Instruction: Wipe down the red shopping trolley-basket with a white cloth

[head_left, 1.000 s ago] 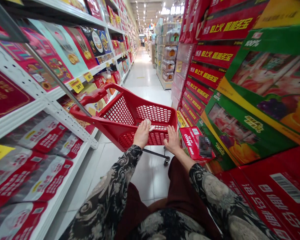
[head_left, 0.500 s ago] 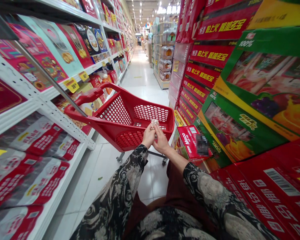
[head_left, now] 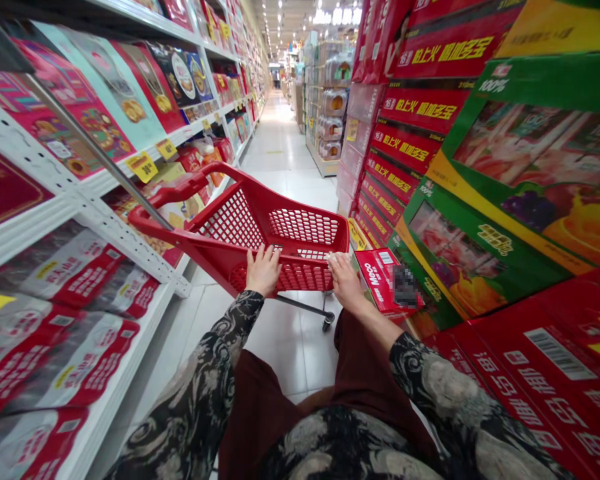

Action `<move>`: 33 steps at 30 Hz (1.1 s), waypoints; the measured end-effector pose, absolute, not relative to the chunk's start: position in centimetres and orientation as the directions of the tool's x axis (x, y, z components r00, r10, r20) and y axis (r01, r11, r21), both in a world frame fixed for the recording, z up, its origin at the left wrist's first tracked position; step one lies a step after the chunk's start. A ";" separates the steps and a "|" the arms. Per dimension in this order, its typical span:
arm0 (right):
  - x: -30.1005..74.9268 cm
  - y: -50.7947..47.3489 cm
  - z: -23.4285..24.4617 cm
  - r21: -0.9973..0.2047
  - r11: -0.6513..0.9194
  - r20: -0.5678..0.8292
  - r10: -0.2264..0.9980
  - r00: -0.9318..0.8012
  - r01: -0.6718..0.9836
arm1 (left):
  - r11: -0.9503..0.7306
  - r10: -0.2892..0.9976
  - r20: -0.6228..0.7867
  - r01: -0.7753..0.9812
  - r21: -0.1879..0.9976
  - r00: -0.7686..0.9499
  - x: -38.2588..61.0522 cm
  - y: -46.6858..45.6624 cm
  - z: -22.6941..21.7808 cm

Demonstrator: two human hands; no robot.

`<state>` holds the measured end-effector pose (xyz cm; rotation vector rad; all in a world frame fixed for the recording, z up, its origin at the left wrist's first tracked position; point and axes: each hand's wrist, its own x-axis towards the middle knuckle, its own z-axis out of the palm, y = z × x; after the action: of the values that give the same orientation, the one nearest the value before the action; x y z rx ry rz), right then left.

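A red plastic shopping cart (head_left: pixel 220 257) with a perforated basket stands across the aisle in front of me. My left hand (head_left: pixel 263 271) is open, fingers apart, at the near top edge of the basket; whether it rests on the rim I cannot tell. By the basket's right end is my right hand (head_left: pixel 347 283), its fingers curled round a crumpled white wad (head_left: pixel 334 257) that looks like tissue. Just right of that hand lies a red Meco box (head_left: pixel 377 273), part of its top blurred out.
White shelves (head_left: pixel 87 217) with packaged goods and yellow price tags line the left. Stacked red drink cartons (head_left: pixel 410 140) and green juice boxes (head_left: pixel 460 247) rise close on the right. Tiled floor (head_left: pixel 275 133) runs far down the aisle, past a stand of bottled goods (head_left: pixel 330 107).
My hands were together over the basket, around the white wad. They have parted: the left moved left to the basket's edge, the right moved right with the wad.
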<state>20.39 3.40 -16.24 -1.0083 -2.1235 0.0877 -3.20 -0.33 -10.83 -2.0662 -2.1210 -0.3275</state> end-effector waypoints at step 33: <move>20.0 5.5 -24.9 -0.254 0.778 0.654 0.576 -0.490 0.575 | 0.084 0.981 0.178 0.996 -0.022 -0.079 -6.3 1.1 -11.2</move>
<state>19.95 5.52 -24.91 -0.8514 -2.2052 0.0020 -6.33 1.07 -11.19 -2.0259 -2.2001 -0.1570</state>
